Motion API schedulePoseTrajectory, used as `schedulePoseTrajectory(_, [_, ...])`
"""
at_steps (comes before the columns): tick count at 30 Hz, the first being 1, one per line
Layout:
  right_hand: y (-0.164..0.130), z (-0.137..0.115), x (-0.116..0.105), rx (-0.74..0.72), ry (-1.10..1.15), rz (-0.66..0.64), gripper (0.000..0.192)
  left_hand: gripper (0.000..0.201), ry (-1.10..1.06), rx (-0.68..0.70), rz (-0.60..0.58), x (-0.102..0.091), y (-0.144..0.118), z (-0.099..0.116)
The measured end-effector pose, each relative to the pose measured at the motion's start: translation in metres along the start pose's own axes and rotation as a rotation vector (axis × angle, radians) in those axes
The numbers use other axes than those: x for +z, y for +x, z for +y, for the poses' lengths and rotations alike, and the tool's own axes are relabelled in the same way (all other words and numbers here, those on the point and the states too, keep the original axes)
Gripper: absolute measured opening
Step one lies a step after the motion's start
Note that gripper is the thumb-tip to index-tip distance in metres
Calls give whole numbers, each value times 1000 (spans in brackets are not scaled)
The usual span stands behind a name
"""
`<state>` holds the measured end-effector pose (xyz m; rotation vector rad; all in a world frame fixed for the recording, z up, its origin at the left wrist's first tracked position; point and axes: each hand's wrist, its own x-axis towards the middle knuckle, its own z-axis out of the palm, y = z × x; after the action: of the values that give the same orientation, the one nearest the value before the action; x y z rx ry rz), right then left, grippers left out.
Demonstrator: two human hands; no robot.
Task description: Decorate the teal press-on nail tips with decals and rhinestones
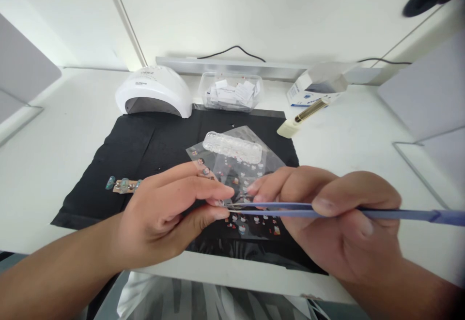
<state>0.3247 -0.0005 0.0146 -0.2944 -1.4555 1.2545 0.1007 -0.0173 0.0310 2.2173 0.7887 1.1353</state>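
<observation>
Right hand [337, 223] grips blue tweezers [327, 210], tips pointing to 9 o'clock. Left hand [170, 213] pinches closed on a small item at the tips; what it is cannot be told. Sticker sheet [254, 220] lies on the black mat [145, 150] just below. Judged: decorated nail tips [122, 184] at 9 o'clock are finished; sticker transfer is in progress.

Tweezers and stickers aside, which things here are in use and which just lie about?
In use: right hand holding tweezers; left hand pinching at their tip; sticker sheet.

Lying about: nail lamp, clear tub, bead case, painted nail tips, box, black mat.
</observation>
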Motion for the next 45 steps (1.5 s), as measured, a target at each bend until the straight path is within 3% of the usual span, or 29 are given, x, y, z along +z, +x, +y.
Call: schedulePoseTrajectory(45, [3, 0, -10, 65, 19, -58, 18, 29, -26, -41, 14, 2, -1, 2])
